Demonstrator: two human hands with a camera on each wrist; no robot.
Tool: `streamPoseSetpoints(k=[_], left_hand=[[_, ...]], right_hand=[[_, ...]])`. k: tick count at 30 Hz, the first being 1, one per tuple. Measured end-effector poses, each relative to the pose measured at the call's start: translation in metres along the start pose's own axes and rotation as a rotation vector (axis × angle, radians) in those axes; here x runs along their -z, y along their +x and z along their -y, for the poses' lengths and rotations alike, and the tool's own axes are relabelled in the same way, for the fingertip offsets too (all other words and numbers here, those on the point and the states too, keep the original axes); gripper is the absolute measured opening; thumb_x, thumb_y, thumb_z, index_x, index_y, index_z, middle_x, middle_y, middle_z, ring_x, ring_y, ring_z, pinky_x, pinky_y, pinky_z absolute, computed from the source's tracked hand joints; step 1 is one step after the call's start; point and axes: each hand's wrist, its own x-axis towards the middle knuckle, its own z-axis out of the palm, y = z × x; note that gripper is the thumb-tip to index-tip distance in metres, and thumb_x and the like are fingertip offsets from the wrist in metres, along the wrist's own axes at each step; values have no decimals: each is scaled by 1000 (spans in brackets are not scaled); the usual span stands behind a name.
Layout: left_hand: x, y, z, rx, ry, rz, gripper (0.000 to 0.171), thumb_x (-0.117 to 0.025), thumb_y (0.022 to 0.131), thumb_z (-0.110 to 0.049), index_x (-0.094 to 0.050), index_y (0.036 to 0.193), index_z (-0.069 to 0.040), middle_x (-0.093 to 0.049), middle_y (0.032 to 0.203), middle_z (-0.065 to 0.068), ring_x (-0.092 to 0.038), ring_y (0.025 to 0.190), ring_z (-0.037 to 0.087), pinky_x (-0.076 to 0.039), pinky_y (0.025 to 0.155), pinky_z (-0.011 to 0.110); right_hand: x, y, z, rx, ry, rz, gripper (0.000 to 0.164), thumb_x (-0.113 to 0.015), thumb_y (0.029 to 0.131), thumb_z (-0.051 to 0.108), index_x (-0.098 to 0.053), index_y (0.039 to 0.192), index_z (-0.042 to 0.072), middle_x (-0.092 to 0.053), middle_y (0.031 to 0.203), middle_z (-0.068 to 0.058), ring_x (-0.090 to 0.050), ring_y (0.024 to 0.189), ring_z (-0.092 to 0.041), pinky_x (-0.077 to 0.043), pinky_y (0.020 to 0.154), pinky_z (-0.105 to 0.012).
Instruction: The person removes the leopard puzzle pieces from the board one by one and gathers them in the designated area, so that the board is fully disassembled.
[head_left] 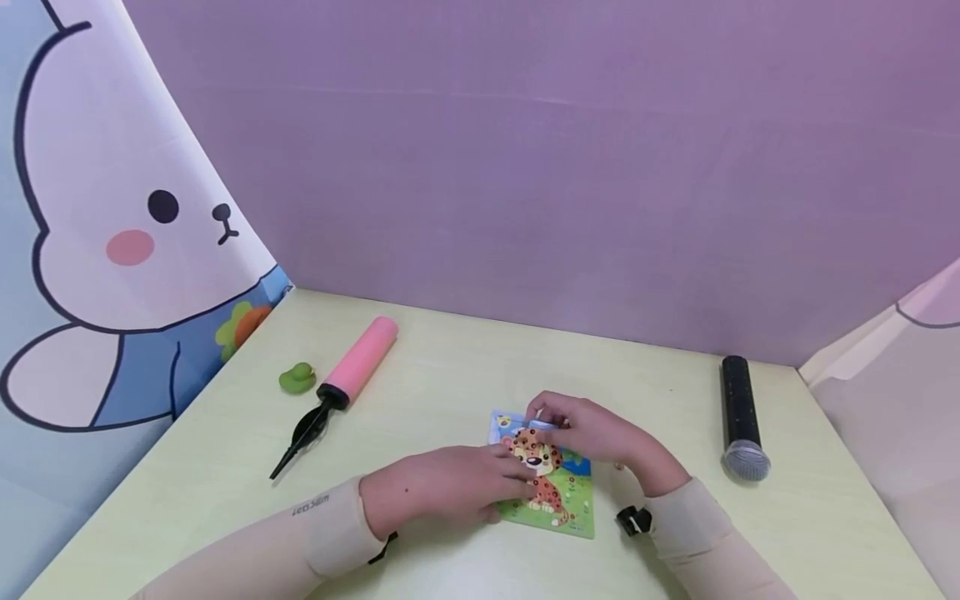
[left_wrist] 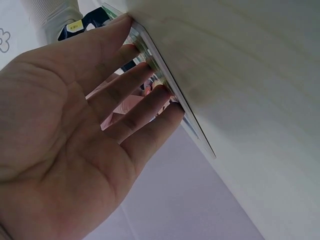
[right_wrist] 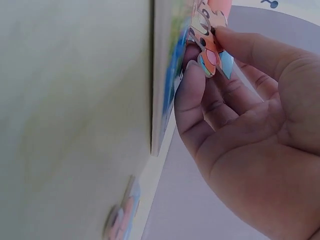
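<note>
Pale wood-grain tabletop point(head_left: 450, 367). Far side: plain purple backdrop point(head_left: 525, 167), faint horizontal crease. Left: blue panel point(head_left: 18, 167), big white cartoon animal point(head_left: 90, 192). Right: pale sheet point(head_left: 892, 400). Tabletop brightest near-centre.

The jigsaw board point(head_left: 561, 493) is a thin, flat rectangle with pale edges, lying face up and slightly askew on the table point(head_left: 442, 375); its picture shows an orange cartoon leopard with dark spots and a white muzzle, seated on green grass under blue; fingers of the left hand point(head_left: 446, 483) touch its left part and cover some of the print; the orange, spotted puzzle piece point(right_wrist: 206, 40), with a pink-centred ear, is pinched between thumb and fingers of the right hand point(head_left: 588, 427), tilted at the board's upper part.
</note>
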Motion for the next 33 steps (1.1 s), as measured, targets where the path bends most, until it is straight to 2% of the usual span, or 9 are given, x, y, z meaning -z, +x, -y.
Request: streamPoseSetpoints(k=[6,10,13,16,20,25,33], left_hand=[[0,1,0,0,3,7,55,-72,103,-31,-56,155,-29,-50,165,-11,-43,159,18,-39,131,31],[-1,1,0,0,9,13,56,-72,102,-31,-56,155,-29,-50,166,-11,-43,158,16,-36,133,30],[-2,1,-1,-1,3,11,56,-72,102,-32,-56,156,-29,-50,165,-11,-45,156,15,-38,131,28],[-3,1,0,-4,-7,6,56,-72,102,-32,-56,156,-30,-51,165,-11,-48,153,14,-43,127,26],[-3,1,1,-10,-8,-1,55,-72,102,-32,-56,155,-30,-51,164,-11,-49,151,14,-45,125,24],[-3,1,1,-11,6,-1,55,-71,103,-32,-56,156,-30,-51,165,-11,-49,151,14,-45,125,24],[-2,0,-1,-17,46,-6,55,-70,104,-33,-55,157,-30,-49,166,-11,-48,154,17,-44,126,26]], right_hand=[[4,-1,-2,-2,26,-7,16,-61,109,20,-61,125,22,-77,113,-3,-69,95,-17,-57,84,-32],[6,-4,-3,-25,39,-45,17,-59,110,21,-60,127,21,-76,113,-3,-69,95,-17,-55,86,-34],[10,-8,-4,-27,46,-79,19,-59,110,22,-60,129,18,-76,113,-5,-67,96,-18,-54,86,-33],[14,-12,-8,-36,47,-107,22,-60,110,23,-60,131,17,-76,114,-6,-66,96,-18,-55,83,-30],[20,-19,-16,-47,45,-131,23,-61,109,21,-60,132,17,-74,112,-6,-66,90,-19,-56,71,-27],[30,-32,-27,-33,31,-157,24,-61,109,18,-61,132,14,-72,110,-8,-64,86,-21,-56,70,-28],[55,-62,-44,-70,2,-173,23,-61,108,15,-62,131,12,-71,114,-9,-65,88,-20,-56,71,-26]])
